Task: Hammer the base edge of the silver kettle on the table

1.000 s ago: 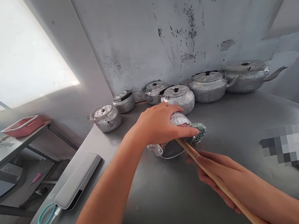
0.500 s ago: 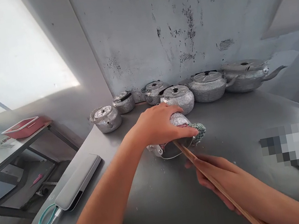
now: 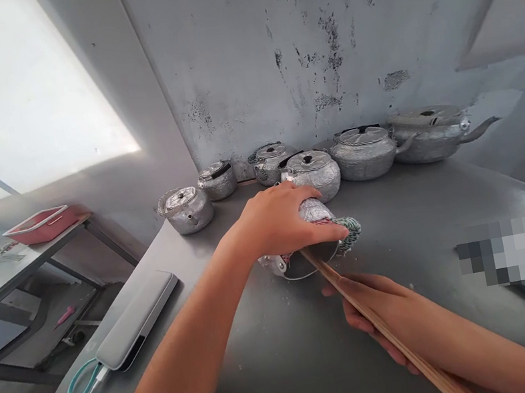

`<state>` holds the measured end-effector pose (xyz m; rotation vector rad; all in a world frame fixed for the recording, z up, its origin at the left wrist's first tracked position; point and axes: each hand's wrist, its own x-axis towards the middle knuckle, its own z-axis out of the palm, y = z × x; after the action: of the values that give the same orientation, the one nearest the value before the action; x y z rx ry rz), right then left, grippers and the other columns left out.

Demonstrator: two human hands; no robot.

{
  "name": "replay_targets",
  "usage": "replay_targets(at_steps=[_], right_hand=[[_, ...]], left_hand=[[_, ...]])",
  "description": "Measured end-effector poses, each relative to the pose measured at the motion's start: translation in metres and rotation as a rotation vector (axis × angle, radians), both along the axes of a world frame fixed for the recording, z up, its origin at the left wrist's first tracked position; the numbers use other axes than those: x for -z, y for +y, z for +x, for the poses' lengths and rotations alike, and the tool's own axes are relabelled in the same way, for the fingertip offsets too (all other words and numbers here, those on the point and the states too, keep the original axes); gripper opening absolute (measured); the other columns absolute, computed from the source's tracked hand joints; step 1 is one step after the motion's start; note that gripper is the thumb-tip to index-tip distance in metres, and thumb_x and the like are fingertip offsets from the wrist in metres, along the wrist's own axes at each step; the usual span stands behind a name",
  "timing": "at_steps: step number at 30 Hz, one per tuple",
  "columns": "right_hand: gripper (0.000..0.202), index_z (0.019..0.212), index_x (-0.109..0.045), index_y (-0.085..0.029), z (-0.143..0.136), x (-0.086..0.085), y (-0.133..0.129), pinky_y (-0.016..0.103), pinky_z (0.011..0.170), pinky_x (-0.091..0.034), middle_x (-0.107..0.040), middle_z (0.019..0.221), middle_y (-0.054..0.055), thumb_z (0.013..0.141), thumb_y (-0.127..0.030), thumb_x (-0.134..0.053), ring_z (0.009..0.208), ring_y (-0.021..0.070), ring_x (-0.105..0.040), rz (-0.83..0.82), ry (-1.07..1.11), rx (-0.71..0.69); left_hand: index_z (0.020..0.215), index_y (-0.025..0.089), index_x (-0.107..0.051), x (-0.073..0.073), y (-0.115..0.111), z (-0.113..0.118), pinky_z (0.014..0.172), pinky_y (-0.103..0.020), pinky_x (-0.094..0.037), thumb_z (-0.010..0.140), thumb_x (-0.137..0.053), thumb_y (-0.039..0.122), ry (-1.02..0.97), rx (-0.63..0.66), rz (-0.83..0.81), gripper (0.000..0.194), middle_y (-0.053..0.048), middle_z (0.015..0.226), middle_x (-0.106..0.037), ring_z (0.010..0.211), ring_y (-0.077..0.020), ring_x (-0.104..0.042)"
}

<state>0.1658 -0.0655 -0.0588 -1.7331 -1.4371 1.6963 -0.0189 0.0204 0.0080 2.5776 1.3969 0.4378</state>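
Observation:
A small silver-coloured metal kettle [image 3: 316,210] lies tipped on the table, its open mouth facing me. My left hand [image 3: 280,220] is spread over the kettle and grips it from above, covering much of its body. Green-and-white woven wrapping [image 3: 349,234] shows at the kettle's right side by my thumb. In my right hand [image 3: 378,308] is a long wooden stick [image 3: 412,354], held with the fingers wrapped around it. Its far end reaches into the kettle's mouth, where the tip is hidden.
Several dented metal kettles, among them a lidded kettle [image 3: 312,174] and a long-spouted kettle [image 3: 429,134], line the back of the grey table [image 3: 283,369]. A power bank [image 3: 137,320] with a cable lies left. A pink basket [image 3: 41,226] sits on a side table.
The stick and my right hand have shifted slightly left, with the stick's far end a little further into the kettle. My left hand and the kettle stay in place.

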Motion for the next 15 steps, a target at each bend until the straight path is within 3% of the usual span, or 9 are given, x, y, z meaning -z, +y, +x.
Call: replay_targets(at_steps=[3,6,8,11,15], right_hand=[[0.044,0.118,-0.055,-0.024,0.003,-0.003,-0.002,0.023,0.046,-0.037,-0.05,0.074,-0.006,0.099,-0.061,-0.04,0.049,0.0091,-0.041,-0.006,0.038,0.027],[0.043,0.11,-0.056,-0.025,0.007,-0.006,-0.005,0.022,0.046,-0.035,-0.049,0.074,-0.006,0.097,-0.064,-0.044,0.048,0.0079,-0.04,0.039,0.108,0.037],[0.035,0.105,-0.056,-0.024,0.009,-0.005,-0.006,0.022,0.044,-0.033,-0.047,0.073,-0.006,0.097,-0.058,-0.048,0.046,0.0072,-0.039,0.046,0.195,0.008],[0.022,0.108,-0.054,-0.025,0.009,-0.001,-0.005,0.022,0.044,-0.031,-0.045,0.072,-0.007,0.094,-0.042,-0.053,0.045,0.0067,-0.037,-0.002,0.349,0.02],[0.024,0.115,-0.052,-0.026,0.008,0.006,-0.002,0.023,0.046,-0.028,-0.04,0.071,-0.008,0.092,-0.034,-0.055,0.049,0.0081,-0.035,-0.01,0.405,-0.002]], left_hand=[[0.13,0.033,-0.067,0.0,0.001,-0.001,0.102,-0.039,-0.047,0.08,-0.062,0.078,0.003,-0.004,-0.001,0.068,-0.003,0.13,-0.066,0.116,-0.0287,-0.063],[0.144,0.032,-0.057,0.001,0.002,-0.003,0.105,-0.04,-0.045,0.081,-0.062,0.077,-0.018,0.001,-0.009,0.077,-0.004,0.141,-0.063,0.127,-0.0308,-0.058],[0.147,0.032,-0.053,0.002,0.004,-0.005,0.107,-0.04,-0.044,0.081,-0.062,0.076,-0.038,-0.003,-0.007,0.08,-0.003,0.144,-0.061,0.13,-0.0311,-0.057],[0.133,0.032,-0.064,0.003,0.006,-0.004,0.106,-0.037,-0.044,0.083,-0.064,0.074,-0.046,0.007,0.006,0.066,-0.001,0.135,-0.066,0.121,-0.0279,-0.062],[0.127,0.031,-0.068,0.003,0.007,-0.002,0.104,-0.035,-0.046,0.083,-0.064,0.072,-0.053,0.026,0.024,0.06,0.0,0.128,-0.068,0.116,-0.0253,-0.064]])
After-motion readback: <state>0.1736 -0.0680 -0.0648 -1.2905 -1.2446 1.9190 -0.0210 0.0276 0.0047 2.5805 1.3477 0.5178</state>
